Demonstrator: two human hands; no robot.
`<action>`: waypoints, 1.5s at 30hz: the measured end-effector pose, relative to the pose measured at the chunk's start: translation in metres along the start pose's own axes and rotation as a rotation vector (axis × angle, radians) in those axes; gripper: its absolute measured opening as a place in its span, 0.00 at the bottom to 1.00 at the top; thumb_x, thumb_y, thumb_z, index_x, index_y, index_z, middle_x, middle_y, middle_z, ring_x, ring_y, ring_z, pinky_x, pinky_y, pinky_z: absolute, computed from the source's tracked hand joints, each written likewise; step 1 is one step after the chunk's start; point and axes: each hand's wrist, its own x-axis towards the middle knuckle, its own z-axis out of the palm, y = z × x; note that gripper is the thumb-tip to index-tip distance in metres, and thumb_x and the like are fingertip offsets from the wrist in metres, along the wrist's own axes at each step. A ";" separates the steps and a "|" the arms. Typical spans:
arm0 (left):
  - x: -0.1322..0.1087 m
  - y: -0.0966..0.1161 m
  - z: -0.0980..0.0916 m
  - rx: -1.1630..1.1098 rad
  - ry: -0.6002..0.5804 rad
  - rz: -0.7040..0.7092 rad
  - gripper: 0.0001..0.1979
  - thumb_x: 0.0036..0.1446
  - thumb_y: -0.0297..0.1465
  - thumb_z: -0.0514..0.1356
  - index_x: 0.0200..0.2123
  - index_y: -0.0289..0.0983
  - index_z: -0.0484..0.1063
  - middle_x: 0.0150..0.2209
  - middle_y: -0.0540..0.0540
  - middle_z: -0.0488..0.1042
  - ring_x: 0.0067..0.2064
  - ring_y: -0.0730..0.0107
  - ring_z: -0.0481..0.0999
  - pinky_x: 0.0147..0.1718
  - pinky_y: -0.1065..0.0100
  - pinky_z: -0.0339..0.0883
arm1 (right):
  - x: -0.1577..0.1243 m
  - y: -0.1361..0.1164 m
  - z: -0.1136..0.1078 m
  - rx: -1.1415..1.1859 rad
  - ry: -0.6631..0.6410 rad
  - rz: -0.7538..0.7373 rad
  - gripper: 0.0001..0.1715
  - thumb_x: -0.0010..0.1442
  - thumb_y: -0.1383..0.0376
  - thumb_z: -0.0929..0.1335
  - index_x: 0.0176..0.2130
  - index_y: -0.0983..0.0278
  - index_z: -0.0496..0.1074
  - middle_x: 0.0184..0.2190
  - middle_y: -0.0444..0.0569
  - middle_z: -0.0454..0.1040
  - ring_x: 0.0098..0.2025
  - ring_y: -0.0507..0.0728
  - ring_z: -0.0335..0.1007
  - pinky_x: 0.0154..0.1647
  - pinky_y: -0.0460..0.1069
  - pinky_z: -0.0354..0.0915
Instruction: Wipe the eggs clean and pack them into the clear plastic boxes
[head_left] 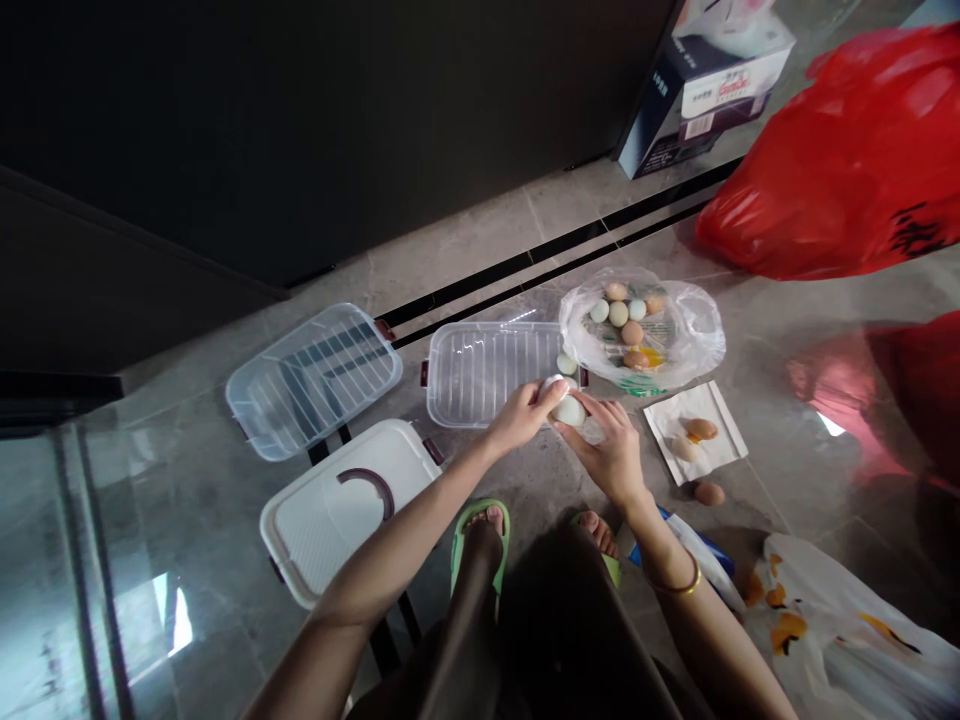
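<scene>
My left hand (pixel 521 415) pinches a small wad of white tissue (pixel 553 384) against a pale egg (pixel 570 411). Fingers of my right hand (pixel 611 450) are closed around that egg from the other side. Both hands are over the near right corner of a clear plastic box (pixel 495 365) with a ribbed bottom. Another pale egg (pixel 567 365) sits at the box's right end. Just beyond, an opened plastic bag (pixel 686 325) holds several brown and pale eggs, with spilled yolk (pixel 652 355) beside one of them.
Left are a second clear box (pixel 255 395) and a white lid (pixel 300 540) with a brown handle. Cracked eggshell (pixel 701 430) lies on a white tissue (pixel 724 455); a brown egg (pixel 709 493) is nearby. A red bag (pixel 840 170), carton (pixel 705 90) and white bag (pixel 847 610) flank the right.
</scene>
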 end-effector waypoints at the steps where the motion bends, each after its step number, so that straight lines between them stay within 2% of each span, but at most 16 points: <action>1: 0.001 -0.003 0.002 0.058 0.064 0.008 0.25 0.62 0.50 0.55 0.38 0.34 0.77 0.33 0.45 0.78 0.36 0.66 0.76 0.34 0.70 0.66 | -0.001 0.001 0.006 0.005 0.024 0.039 0.22 0.61 0.56 0.70 0.52 0.62 0.74 0.41 0.54 0.80 0.41 0.62 0.73 0.45 0.57 0.69; 4: 0.002 -0.014 0.007 0.106 0.232 0.031 0.23 0.64 0.48 0.52 0.39 0.35 0.76 0.34 0.45 0.79 0.37 0.65 0.77 0.36 0.70 0.67 | 0.003 0.008 0.029 0.162 0.054 0.219 0.23 0.60 0.53 0.70 0.51 0.63 0.74 0.42 0.54 0.80 0.41 0.62 0.75 0.45 0.56 0.71; 6: 0.003 -0.024 0.006 0.099 0.270 0.056 0.21 0.65 0.47 0.52 0.39 0.35 0.75 0.35 0.44 0.79 0.38 0.65 0.78 0.37 0.69 0.68 | 0.014 0.018 0.046 0.361 0.021 0.333 0.24 0.61 0.52 0.68 0.51 0.64 0.73 0.41 0.52 0.80 0.39 0.59 0.76 0.41 0.54 0.73; 8: 0.005 -0.035 -0.001 0.149 0.291 0.048 0.18 0.64 0.44 0.53 0.41 0.35 0.74 0.37 0.43 0.79 0.39 0.64 0.78 0.39 0.68 0.69 | 0.030 0.032 0.062 0.492 -0.032 0.365 0.25 0.60 0.51 0.67 0.50 0.65 0.72 0.40 0.52 0.80 0.37 0.58 0.76 0.39 0.52 0.73; 10: 0.009 -0.048 -0.009 0.260 0.301 -0.017 0.15 0.64 0.38 0.56 0.46 0.35 0.73 0.39 0.42 0.79 0.40 0.63 0.79 0.40 0.66 0.70 | 0.052 0.046 0.075 0.448 -0.082 0.317 0.22 0.58 0.54 0.69 0.47 0.66 0.73 0.42 0.55 0.79 0.40 0.59 0.76 0.42 0.53 0.73; 13: 0.013 -0.067 -0.019 0.410 0.241 -0.096 0.14 0.61 0.31 0.58 0.50 0.36 0.71 0.41 0.41 0.79 0.40 0.63 0.79 0.44 0.65 0.70 | 0.086 0.064 0.086 0.183 -0.156 0.205 0.21 0.54 0.63 0.70 0.48 0.66 0.72 0.45 0.57 0.77 0.45 0.63 0.74 0.50 0.58 0.70; 17: 0.017 -0.081 -0.020 0.458 0.166 -0.066 0.16 0.61 0.30 0.58 0.53 0.36 0.70 0.46 0.41 0.79 0.44 0.64 0.79 0.49 0.63 0.70 | 0.120 0.076 0.085 -0.191 -0.327 0.070 0.23 0.57 0.71 0.66 0.52 0.65 0.70 0.49 0.56 0.76 0.51 0.63 0.71 0.55 0.57 0.66; 19: 0.021 -0.081 -0.019 0.483 0.146 -0.047 0.17 0.61 0.29 0.57 0.53 0.36 0.70 0.48 0.41 0.78 0.46 0.63 0.78 0.51 0.62 0.69 | 0.131 0.079 0.081 -0.363 -0.406 0.026 0.22 0.58 0.72 0.66 0.52 0.67 0.71 0.50 0.57 0.76 0.54 0.64 0.69 0.56 0.57 0.65; 22: 0.031 -0.076 -0.019 0.594 0.085 -0.012 0.18 0.57 0.26 0.57 0.51 0.38 0.74 0.50 0.42 0.77 0.49 0.60 0.77 0.52 0.61 0.68 | 0.141 0.085 0.073 -0.497 -0.466 -0.019 0.19 0.57 0.71 0.68 0.50 0.68 0.74 0.51 0.60 0.74 0.56 0.67 0.64 0.56 0.58 0.63; 26: 0.054 -0.066 -0.018 0.786 0.021 0.153 0.22 0.52 0.24 0.59 0.52 0.41 0.75 0.47 0.43 0.78 0.51 0.55 0.75 0.54 0.58 0.65 | 0.151 0.091 0.067 -0.581 -0.527 -0.069 0.16 0.58 0.69 0.70 0.47 0.67 0.76 0.48 0.58 0.75 0.54 0.64 0.65 0.56 0.57 0.62; 30: 0.079 -0.061 -0.013 0.793 -0.001 0.267 0.21 0.53 0.23 0.60 0.51 0.38 0.74 0.39 0.44 0.77 0.48 0.55 0.76 0.54 0.57 0.63 | 0.154 0.088 0.064 -0.621 -0.565 -0.074 0.16 0.58 0.68 0.70 0.47 0.68 0.76 0.47 0.58 0.75 0.54 0.64 0.65 0.54 0.55 0.64; 34: 0.089 -0.062 -0.013 0.812 -0.031 0.344 0.18 0.54 0.23 0.61 0.49 0.38 0.74 0.36 0.44 0.76 0.47 0.53 0.76 0.54 0.57 0.61 | 0.153 0.085 0.061 -0.640 -0.561 -0.074 0.21 0.60 0.67 0.69 0.53 0.66 0.73 0.50 0.57 0.75 0.54 0.64 0.66 0.52 0.54 0.65; 38: 0.089 -0.063 -0.015 0.929 -0.096 0.364 0.20 0.55 0.24 0.60 0.52 0.39 0.72 0.42 0.42 0.76 0.50 0.55 0.74 0.54 0.60 0.61 | 0.152 0.089 0.060 -0.629 -0.580 -0.123 0.20 0.61 0.68 0.68 0.53 0.63 0.73 0.48 0.54 0.76 0.53 0.64 0.67 0.53 0.55 0.65; 42: 0.090 -0.055 -0.011 1.152 -0.250 0.332 0.27 0.54 0.21 0.60 0.58 0.42 0.69 0.54 0.38 0.73 0.51 0.53 0.74 0.51 0.59 0.61 | 0.153 0.094 0.060 -0.619 -0.591 -0.155 0.16 0.62 0.68 0.67 0.50 0.61 0.75 0.49 0.53 0.76 0.54 0.64 0.66 0.54 0.54 0.65; 45: 0.092 -0.051 -0.010 1.198 -0.315 0.357 0.29 0.53 0.21 0.61 0.58 0.43 0.69 0.58 0.38 0.71 0.53 0.50 0.73 0.50 0.57 0.60 | 0.153 0.095 0.059 -0.633 -0.606 -0.184 0.17 0.62 0.68 0.67 0.50 0.62 0.75 0.49 0.54 0.75 0.53 0.64 0.66 0.53 0.54 0.65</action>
